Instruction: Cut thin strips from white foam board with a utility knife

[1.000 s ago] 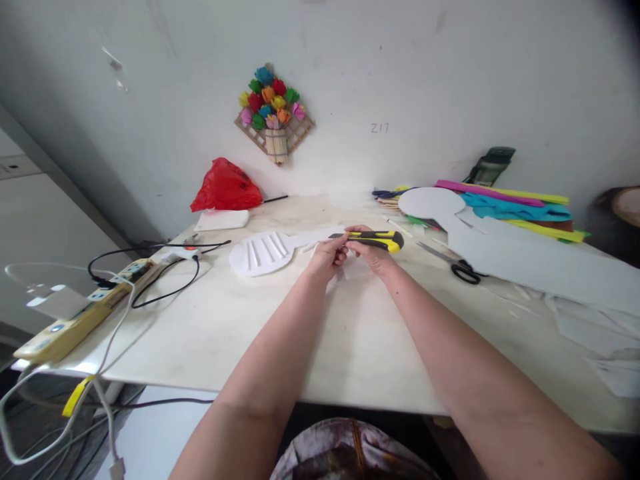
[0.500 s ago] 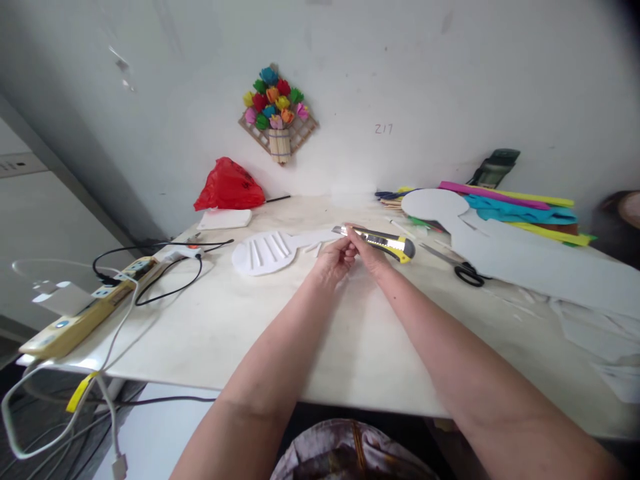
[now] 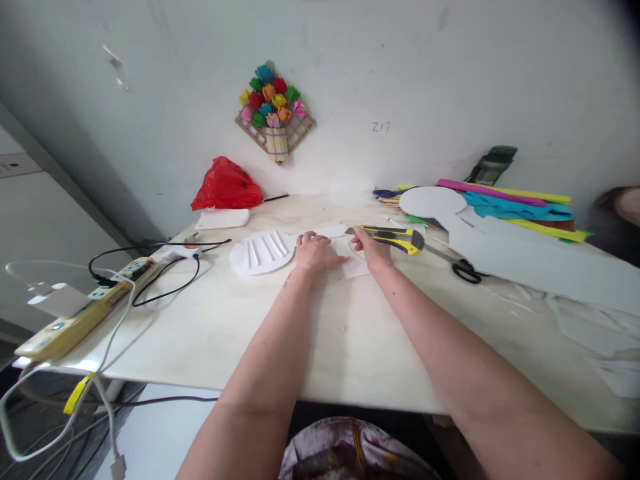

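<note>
My right hand (image 3: 371,251) grips a yellow and black utility knife (image 3: 411,240), its blade end pointing left. A small white sheet (image 3: 356,268) lies on the table under and between my hands. Pressed flat with fingers apart, my left hand (image 3: 315,252) rests on the white material. Just left of it is a white round piece (image 3: 250,265) with several thin raised strips across it. A flat white handle-like strip (image 3: 333,231) shows behind my left hand, part of it hidden by the fingers.
Black-handled scissors (image 3: 466,271) lie right of the knife, near a large white cut-out sheet (image 3: 530,260) and coloured crepe rolls (image 3: 520,208). A red plastic bag (image 3: 226,185) stands at the back left. A power strip (image 3: 85,310) with cables occupies the left edge.
My hands have moved apart: the left went left and spread out flat, while the right keeps the utility knife, shifted slightly right. The small white sheet now shows between them.
</note>
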A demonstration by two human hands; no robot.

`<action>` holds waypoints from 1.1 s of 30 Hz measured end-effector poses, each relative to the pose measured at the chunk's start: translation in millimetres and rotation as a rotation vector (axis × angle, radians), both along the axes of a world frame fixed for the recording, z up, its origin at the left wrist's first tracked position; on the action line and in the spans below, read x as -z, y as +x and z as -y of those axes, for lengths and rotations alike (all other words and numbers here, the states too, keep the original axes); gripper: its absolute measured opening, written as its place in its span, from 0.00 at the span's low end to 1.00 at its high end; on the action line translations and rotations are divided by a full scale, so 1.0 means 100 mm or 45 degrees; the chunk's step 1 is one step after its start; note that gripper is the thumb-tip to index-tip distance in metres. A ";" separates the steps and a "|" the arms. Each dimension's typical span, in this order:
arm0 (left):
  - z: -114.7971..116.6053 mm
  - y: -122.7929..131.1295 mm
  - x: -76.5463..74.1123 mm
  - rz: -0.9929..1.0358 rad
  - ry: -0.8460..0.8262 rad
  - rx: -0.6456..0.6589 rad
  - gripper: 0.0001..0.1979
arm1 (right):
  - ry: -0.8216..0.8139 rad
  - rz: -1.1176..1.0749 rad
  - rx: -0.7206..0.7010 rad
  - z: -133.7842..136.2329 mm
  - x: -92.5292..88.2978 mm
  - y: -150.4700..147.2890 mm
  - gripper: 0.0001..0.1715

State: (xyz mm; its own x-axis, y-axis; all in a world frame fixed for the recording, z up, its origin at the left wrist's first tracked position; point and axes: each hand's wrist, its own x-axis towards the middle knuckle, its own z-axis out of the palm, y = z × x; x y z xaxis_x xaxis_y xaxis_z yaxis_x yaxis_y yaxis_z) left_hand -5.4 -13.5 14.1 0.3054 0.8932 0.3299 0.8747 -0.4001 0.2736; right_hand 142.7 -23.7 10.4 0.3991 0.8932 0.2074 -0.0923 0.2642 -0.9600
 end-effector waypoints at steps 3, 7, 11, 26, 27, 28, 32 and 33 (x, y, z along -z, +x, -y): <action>0.02 0.06 0.06 -0.208 -0.119 0.068 0.40 | 0.014 0.021 0.080 0.03 0.01 -0.02 0.07; 0.03 0.10 0.09 -0.235 -0.196 0.066 0.51 | -0.004 0.061 0.055 0.03 0.03 -0.03 0.09; 0.02 0.08 0.12 -0.208 -0.219 0.051 0.55 | -0.043 0.053 -0.035 0.01 0.06 -0.06 0.11; -0.06 0.07 0.19 -0.153 -0.262 0.112 0.57 | -0.143 -0.095 0.052 -0.19 0.06 -0.14 0.10; -0.05 0.07 0.19 -0.148 -0.259 0.122 0.56 | -0.165 -0.122 0.067 -0.19 0.07 -0.14 0.09; -0.05 0.07 0.19 -0.143 -0.254 0.130 0.56 | -0.183 -0.152 0.082 -0.19 0.08 -0.14 0.09; -0.01 0.06 0.15 -0.149 -0.250 0.147 0.52 | -0.189 -0.227 0.108 -0.19 0.11 -0.12 0.08; -0.01 0.06 0.15 -0.154 -0.259 0.150 0.53 | -0.183 -0.228 0.107 -0.19 0.12 -0.12 0.08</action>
State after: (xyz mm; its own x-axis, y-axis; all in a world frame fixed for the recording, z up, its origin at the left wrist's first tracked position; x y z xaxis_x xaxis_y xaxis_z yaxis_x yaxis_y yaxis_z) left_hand 0.5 -12.5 -0.5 0.4377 0.8933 0.1019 0.8564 -0.4488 0.2554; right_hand 130.7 -4.8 -1.2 0.4920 0.8706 -0.0002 -0.2476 0.1397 -0.9587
